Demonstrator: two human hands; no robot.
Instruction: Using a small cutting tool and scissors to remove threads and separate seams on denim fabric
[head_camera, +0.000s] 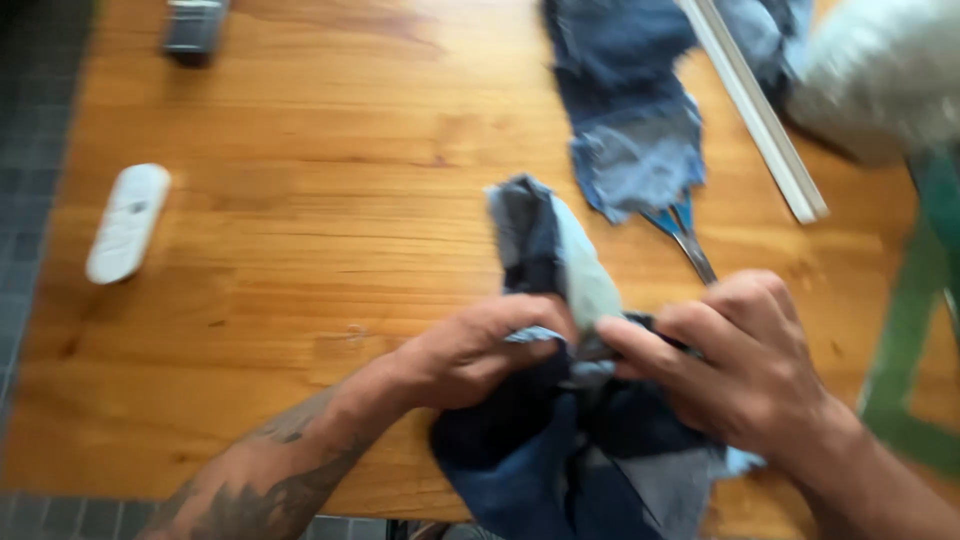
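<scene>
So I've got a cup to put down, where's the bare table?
Bare wood lies between the white remote and the denim both hands pinch. Crowded at right: denim pile, scissors, white strip.

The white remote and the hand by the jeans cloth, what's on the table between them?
Nothing: in the head view only bare wooden table lies between the white remote and the left hand, which pinches the denim cloth.

Patchwork denim piece (560, 440) dark and pale blue; remote (127, 222) white.
</scene>
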